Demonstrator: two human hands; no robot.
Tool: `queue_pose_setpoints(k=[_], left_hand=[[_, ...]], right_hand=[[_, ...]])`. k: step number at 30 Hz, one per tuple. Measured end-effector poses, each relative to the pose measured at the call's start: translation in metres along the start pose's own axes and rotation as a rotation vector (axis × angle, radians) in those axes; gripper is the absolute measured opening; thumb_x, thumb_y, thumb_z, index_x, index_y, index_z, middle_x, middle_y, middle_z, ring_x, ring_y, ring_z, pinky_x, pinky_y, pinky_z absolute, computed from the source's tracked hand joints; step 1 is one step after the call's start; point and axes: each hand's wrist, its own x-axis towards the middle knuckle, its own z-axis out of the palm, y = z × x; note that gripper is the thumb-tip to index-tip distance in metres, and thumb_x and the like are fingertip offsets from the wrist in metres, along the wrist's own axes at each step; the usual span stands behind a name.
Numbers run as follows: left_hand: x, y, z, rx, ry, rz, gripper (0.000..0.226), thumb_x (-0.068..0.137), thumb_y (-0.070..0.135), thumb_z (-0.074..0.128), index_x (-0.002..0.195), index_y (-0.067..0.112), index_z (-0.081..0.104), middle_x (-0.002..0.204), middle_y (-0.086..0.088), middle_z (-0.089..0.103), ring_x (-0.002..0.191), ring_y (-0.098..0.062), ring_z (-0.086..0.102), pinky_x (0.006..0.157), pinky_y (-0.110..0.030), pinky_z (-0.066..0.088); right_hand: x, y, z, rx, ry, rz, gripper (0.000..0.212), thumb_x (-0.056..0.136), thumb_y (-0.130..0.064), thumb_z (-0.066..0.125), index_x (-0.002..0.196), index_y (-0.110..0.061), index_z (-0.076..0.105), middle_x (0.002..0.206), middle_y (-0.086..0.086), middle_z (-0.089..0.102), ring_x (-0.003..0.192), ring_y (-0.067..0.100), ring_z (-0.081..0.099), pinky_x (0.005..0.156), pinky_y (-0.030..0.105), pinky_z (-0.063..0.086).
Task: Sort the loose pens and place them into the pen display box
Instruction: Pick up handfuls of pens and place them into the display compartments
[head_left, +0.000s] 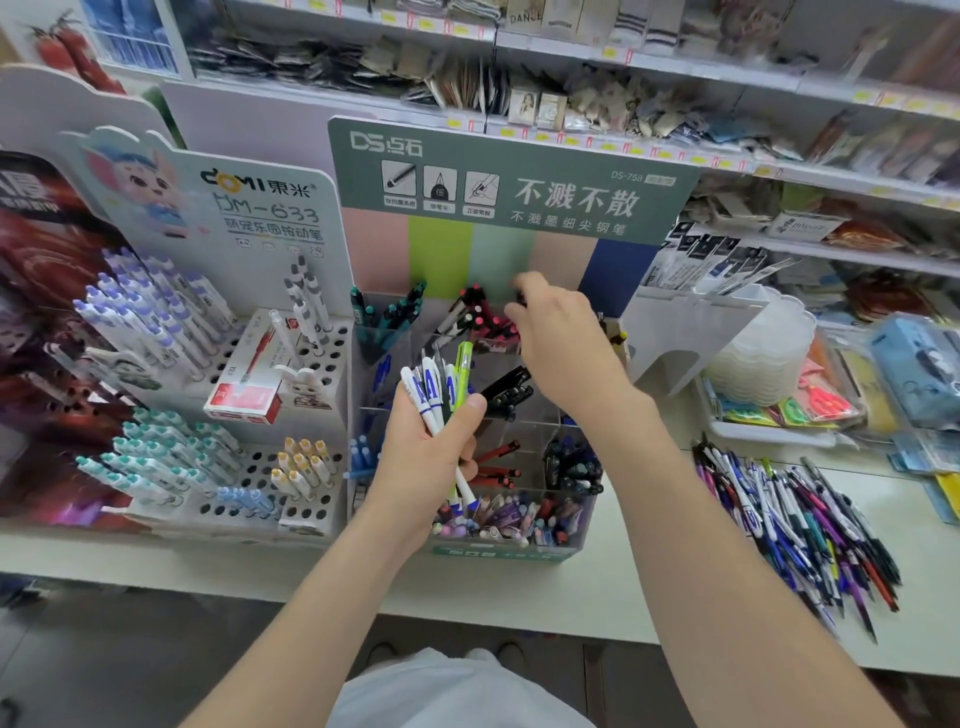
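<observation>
1. The left hand (423, 457) is closed around a bundle of pens (441, 395), thumb pressed across the barrels; most are white with blue print, one is lime green, and their ends fan upward above the fist.
2. The right hand (563, 340) reaches into the back row of the pen display box (498, 545), fingers curled down by the red-and-black pens (480, 314). Whether it pinches a pen there I cannot tell, since the fingertips are hidden and blurred.
3. The box is clear plastic with divided compartments: teal pens (387, 317) at the back left, black pens (506, 392) in the middle, red pens (498, 460) below them, dark navy ones (571, 465) at the right, and mixed pastel pens (514, 517) in the front trough. A green header card (514, 182) rises behind it.
4. The box stands on a white worktop (597, 587).
5. To its right, a loose heap of pens (800, 525) lies on the worktop, in blue, white, purple, teal, red and black, well apart from the box.
6. To the left stands a white pegged display (244, 395) holding capped pens upright.
</observation>
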Motion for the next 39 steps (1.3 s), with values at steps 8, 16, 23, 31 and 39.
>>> queue_pose_setpoints(k=[8, 16, 23, 31, 39], left_hand=[[-0.001, 0.004, 0.0, -0.195, -0.088, -0.108, 0.038, 0.095, 0.019, 0.047, 0.128, 0.004, 0.058, 0.099, -0.022, 0.058, 0.071, -0.025, 0.056, 0.062, -0.04, 0.048], [-0.014, 0.008, -0.017, 0.228, -0.411, -0.061, 0.056, 0.112, 0.013, 0.052, 0.136, 0.062, 0.04, 0.132, 0.027, 0.068, 0.127, 0.001, 0.063, 0.102, -0.023, 0.053], [-0.015, -0.004, -0.033, 0.245, -0.351, -0.098, 0.04, 0.112, 0.014, 0.053, 0.141, 0.041, 0.053, 0.112, -0.015, 0.072, 0.088, -0.026, 0.07, 0.083, -0.055, 0.06], [-0.009, -0.011, -0.064, 0.031, -0.03, -0.091, 0.034, 0.106, 0.001, 0.049, 0.13, 0.023, 0.057, 0.095, -0.011, 0.061, 0.06, -0.021, 0.043, 0.051, -0.034, 0.034], [-0.009, -0.008, -0.076, -0.096, 0.008, -0.17, 0.039, 0.099, 0.001, 0.038, 0.133, 0.012, 0.055, 0.1, -0.014, 0.06, 0.061, -0.021, 0.043, 0.05, -0.031, 0.036]], right_hand=[[-0.066, -0.038, 0.022, 0.497, 0.476, 0.271, 0.002, 0.097, -0.019, 0.07, 0.097, -0.019, 0.072, 0.099, 0.0, 0.066, 0.094, 0.02, 0.062, 0.086, 0.036, 0.051], [-0.12, -0.049, 0.05, 0.968, 0.15, 0.686, 0.014, 0.1, -0.022, 0.071, 0.101, -0.034, 0.076, 0.086, -0.011, 0.078, 0.08, 0.01, 0.075, 0.075, 0.036, 0.064], [-0.122, -0.067, 0.066, 1.003, 0.359, 0.607, 0.01, 0.108, -0.025, 0.05, 0.107, -0.031, 0.059, 0.098, -0.001, 0.068, 0.074, 0.024, 0.068, 0.061, 0.045, 0.058], [-0.131, -0.038, 0.08, 0.689, 0.157, 0.331, 0.029, 0.106, -0.013, 0.059, 0.123, -0.026, 0.078, 0.078, -0.009, 0.067, 0.061, 0.01, 0.057, 0.056, 0.021, 0.039], [-0.109, -0.039, 0.112, 0.219, -0.248, 0.337, 0.032, 0.099, -0.011, 0.062, 0.124, -0.019, 0.079, 0.118, 0.007, 0.071, 0.108, 0.028, 0.068, 0.095, 0.04, 0.056]])
